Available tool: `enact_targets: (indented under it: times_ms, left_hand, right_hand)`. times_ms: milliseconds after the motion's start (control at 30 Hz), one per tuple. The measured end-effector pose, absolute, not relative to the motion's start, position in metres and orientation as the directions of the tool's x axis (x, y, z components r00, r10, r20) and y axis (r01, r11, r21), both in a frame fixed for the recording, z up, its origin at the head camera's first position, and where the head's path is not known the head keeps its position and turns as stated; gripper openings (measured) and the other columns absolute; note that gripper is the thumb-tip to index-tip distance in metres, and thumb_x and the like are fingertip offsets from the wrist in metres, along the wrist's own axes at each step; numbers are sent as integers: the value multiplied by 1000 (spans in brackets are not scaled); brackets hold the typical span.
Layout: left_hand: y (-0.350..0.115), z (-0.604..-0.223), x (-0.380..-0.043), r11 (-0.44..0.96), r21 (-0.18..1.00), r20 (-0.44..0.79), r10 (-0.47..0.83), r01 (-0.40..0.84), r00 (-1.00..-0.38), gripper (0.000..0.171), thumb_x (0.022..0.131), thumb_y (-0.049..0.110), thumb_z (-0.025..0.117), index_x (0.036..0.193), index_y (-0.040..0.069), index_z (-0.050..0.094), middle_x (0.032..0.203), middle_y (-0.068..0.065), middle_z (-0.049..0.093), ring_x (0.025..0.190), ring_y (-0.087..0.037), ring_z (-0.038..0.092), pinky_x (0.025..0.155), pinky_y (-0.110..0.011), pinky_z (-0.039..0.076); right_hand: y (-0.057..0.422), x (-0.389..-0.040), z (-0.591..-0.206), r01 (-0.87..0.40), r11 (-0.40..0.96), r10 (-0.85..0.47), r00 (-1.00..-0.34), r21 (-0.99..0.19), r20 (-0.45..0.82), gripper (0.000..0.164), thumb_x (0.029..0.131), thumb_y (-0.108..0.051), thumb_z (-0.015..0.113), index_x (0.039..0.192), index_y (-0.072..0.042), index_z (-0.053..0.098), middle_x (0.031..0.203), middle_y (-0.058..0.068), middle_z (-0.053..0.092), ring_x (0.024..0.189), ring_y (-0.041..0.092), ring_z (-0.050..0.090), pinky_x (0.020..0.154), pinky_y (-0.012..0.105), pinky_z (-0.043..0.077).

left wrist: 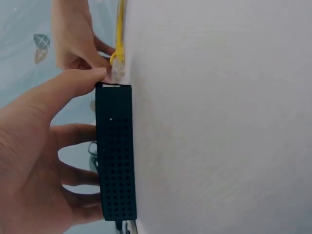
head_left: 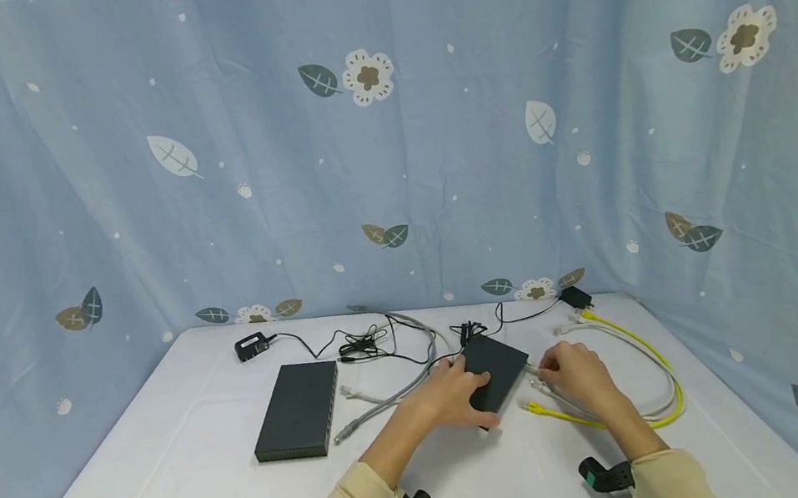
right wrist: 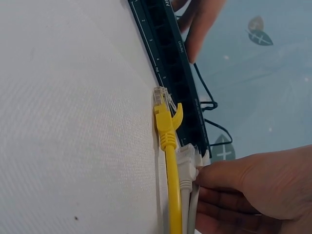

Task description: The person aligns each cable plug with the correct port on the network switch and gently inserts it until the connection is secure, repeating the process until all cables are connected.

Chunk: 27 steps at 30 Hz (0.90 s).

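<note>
On the table (head_left: 174,497), we see the left hand (head_left: 443,399) gripping the small box (head_left: 500,362) across its top. Near the yellow cable (right wrist: 173,195), we see the right hand (head_left: 576,373) pinch a grey cable (right wrist: 192,217) at the box's port side; we cannot tell whether it is plugged in.
</note>
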<state>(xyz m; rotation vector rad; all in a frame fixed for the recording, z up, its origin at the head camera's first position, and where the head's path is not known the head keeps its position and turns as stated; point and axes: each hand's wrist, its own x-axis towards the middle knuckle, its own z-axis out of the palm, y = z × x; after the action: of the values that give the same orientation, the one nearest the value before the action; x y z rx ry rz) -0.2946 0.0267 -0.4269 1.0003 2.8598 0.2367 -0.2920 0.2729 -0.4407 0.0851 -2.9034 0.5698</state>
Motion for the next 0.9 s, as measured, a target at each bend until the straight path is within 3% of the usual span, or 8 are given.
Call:
enact_targets:
  times_ms: [433,900]
  left_hand:
    - [19,-424,-296,759,273,-67,628,592,-775,77,76,66,72,144,36,50,161,-16,26,145,-48,26,113,-61,32]
    - [19,-422,-294,773,278,-79,610,570,-789,78,75,68,71,144,38,49,162,-15,25,147,-46,25,114,-60,32]
  right_hand:
    - [275,-287,-430,-55,915,-5,-992,-401,125,10,85,-16,75,86,-6,76,76,1,71,68,14,61,64,35,51]
    - [280,-285,-417,-12,905,-12,-1000,-426,4,11,87,-17,73,85,-7,75,75,1,69,66,15,60,59,29,49]
